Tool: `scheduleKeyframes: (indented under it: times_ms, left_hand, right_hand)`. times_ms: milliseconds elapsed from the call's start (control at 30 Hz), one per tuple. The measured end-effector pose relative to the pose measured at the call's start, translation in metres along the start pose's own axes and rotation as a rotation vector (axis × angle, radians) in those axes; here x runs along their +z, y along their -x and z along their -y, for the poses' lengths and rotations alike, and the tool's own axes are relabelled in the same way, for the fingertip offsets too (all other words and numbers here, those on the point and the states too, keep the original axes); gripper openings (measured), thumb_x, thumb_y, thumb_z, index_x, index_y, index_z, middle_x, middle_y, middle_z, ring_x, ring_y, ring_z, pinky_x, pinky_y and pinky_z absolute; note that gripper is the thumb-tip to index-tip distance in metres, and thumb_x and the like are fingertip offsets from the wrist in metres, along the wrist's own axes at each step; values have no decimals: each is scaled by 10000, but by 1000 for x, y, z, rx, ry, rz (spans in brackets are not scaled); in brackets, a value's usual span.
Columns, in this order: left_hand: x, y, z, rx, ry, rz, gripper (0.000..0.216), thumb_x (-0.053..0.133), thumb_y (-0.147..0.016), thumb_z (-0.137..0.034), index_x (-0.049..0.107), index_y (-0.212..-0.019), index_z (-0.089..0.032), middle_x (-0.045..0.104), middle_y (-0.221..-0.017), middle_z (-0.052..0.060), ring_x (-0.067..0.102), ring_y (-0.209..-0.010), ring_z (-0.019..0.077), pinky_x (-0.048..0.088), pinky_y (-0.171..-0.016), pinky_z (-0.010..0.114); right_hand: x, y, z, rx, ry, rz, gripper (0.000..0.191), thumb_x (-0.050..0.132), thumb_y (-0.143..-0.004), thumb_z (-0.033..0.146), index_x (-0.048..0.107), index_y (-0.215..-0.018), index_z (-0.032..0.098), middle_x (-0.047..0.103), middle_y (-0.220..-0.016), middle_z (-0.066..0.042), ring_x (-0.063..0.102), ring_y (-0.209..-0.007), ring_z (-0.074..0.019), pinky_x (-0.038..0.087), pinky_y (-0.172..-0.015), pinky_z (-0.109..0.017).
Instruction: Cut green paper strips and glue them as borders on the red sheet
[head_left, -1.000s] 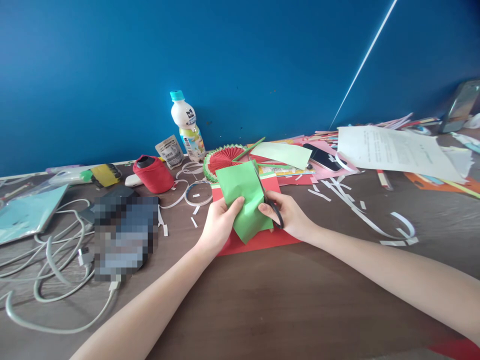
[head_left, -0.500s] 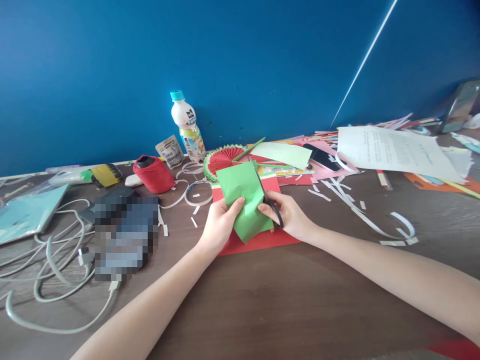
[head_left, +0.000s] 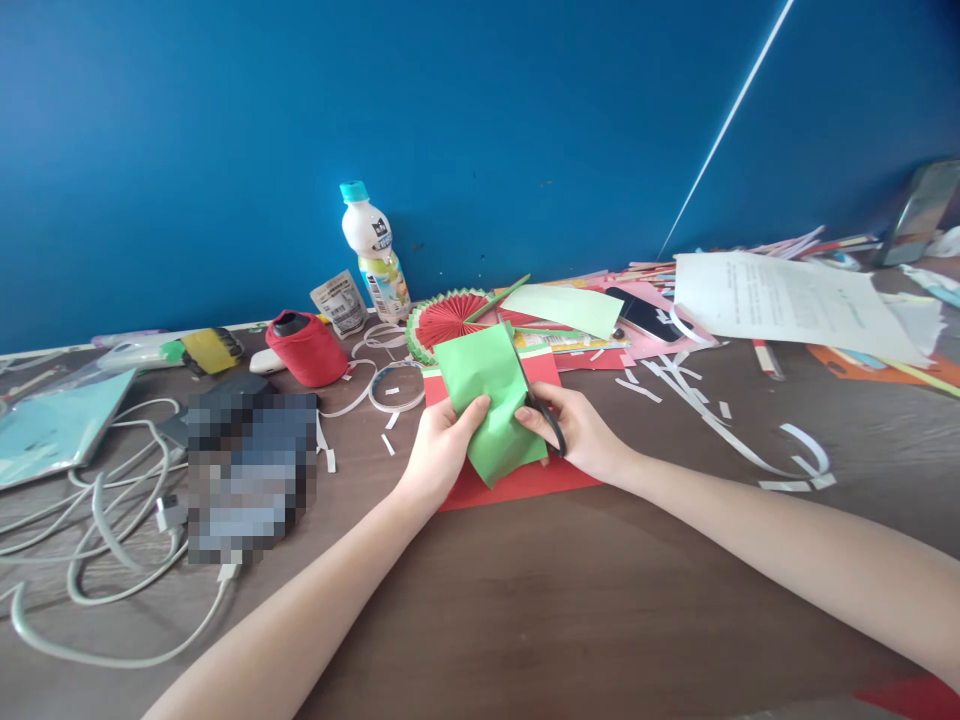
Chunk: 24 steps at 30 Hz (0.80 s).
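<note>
My left hand (head_left: 448,435) grips a sheet of green paper (head_left: 480,365) by its left edge, thumb on top. Scissors (head_left: 553,425) with black handles are in my right hand (head_left: 574,430), their blades at the right edge of the green paper and mostly hidden by it. The right thumb also touches the paper's lower right part. Beneath both hands lies a red sheet (head_left: 525,490) with a white and green band along its far edge. Just behind stands a pleated red and green paper fan (head_left: 450,320).
A bottle (head_left: 379,255), a red spool (head_left: 307,350) and a roll of tape (head_left: 397,388) are at the back left. White cables (head_left: 97,520) and a blurred-out device (head_left: 255,480) lie left. Paper strips (head_left: 697,405), a phone (head_left: 649,313) and a printed sheet (head_left: 787,305) lie right.
The top of the green paper has shifted very slightly right and down, and less of the scissor blades shows beside it. The hands have hardly moved.
</note>
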<state>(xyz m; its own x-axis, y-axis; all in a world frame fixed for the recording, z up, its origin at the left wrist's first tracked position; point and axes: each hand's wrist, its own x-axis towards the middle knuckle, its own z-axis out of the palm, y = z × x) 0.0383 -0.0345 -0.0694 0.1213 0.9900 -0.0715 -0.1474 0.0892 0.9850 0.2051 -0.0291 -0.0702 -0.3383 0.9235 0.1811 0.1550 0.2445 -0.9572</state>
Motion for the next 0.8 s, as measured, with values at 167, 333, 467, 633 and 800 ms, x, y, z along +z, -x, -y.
scheduleKeyframes:
  times_ms: [167,333,467,633,800]
  left_hand:
    - [1,0,0,0,-13,-18,310,659,-701,-414,688,-798,-121,697,-701,39,620,-636,157,475,-607,246]
    - [-6,-6,-17,64,40,-221,259,671,-684,-368,656,-822,-149,681,-709,22,622,-634,154,488,-570,234]
    - [-26,-21,-41,256,100,-567,118,579,-748,-274,592,-811,-175,648,-780,1,605,-653,117,471,-530,192]
    - [-52,-35,-61,254,57,-707,64,412,-830,-166,445,-861,-210,511,-650,-60,470,-422,53,345,-382,171]
    - [-62,-38,-60,124,14,-496,71,446,-820,-139,433,-850,-202,504,-621,-65,473,-377,46,326,-376,166]
  right_hand:
    - [0,0,0,46,-61,27,325,618,-728,489,518,-779,184,508,-628,37,492,-448,-102,390,-410,-234]
    - [-1,2,0,90,-67,40,299,581,-770,478,544,-838,189,470,-559,56,479,-423,-88,380,-457,-231]
    - [-1,3,1,139,-59,77,322,557,-787,481,555,-938,196,412,-482,81,450,-394,-87,356,-461,-231]
    - [1,3,4,54,82,42,305,605,-759,428,596,-951,193,369,-553,69,394,-466,-78,355,-509,-234]
    - [5,4,3,-112,321,1,320,627,-738,384,618,-992,188,420,-718,20,409,-567,-90,389,-599,-254]
